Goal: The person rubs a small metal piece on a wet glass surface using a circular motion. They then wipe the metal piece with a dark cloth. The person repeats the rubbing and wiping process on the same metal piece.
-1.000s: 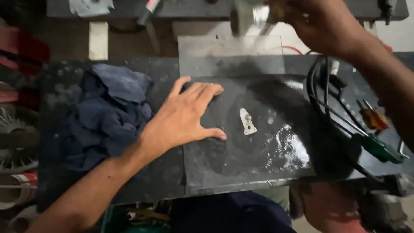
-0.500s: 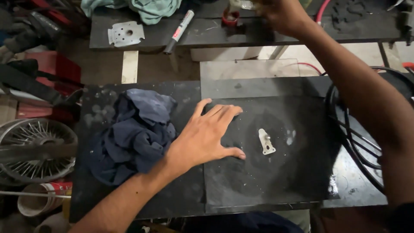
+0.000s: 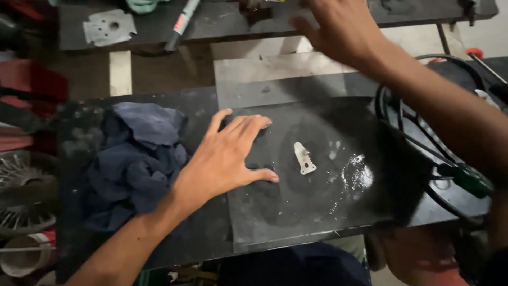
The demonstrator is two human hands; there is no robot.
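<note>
My left hand [image 3: 225,156] lies flat, fingers spread, on the left edge of a clear glass sheet [image 3: 317,212] that rests on a dark worktable [image 3: 201,238]. A small pale metal piece [image 3: 304,158] lies on the sheet just right of my thumb. A wet shiny patch [image 3: 355,177] sits beside it. My right hand [image 3: 341,29] is raised over the far bench, fingers apart, with nothing seen in it.
A crumpled dark blue cloth [image 3: 138,159] lies left of my left hand. Black cables [image 3: 402,132] with a green connector [image 3: 468,179] coil at the right. The far bench holds a marker pen [image 3: 182,24] and a grey metal plate [image 3: 109,26]. A fan grille [image 3: 24,196] is at the left.
The view has shifted and moved closer. My right hand has come back from the far bench edge toward the table. My left hand stays pressed on the sheet.
</note>
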